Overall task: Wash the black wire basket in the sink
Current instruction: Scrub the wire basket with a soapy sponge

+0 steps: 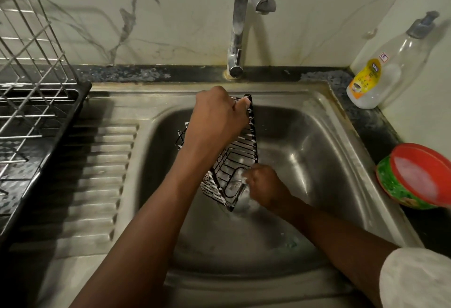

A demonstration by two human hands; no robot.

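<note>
Mid-scrub, I judge: left hand [217, 117] grips the sudsy black wire basket [244, 151] over the sink [341, 122]; right hand [266, 188] too blurred to tell; rinsing remains.

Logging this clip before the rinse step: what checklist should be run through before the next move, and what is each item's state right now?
1. Firm hold: the left hand grips the upper rim of the basket. Ok.
2. Basket over the bowl: it stands tilted on end inside the sink. Ok.
3. Soaped: white suds cling to the wires. Ok.
4. Right hand: it is at the basket's lower end, but blur hides whether it holds a scrubber. Cannot tell.
5. Water for rinsing: no stream shows from the tap. Not ok.
</note>
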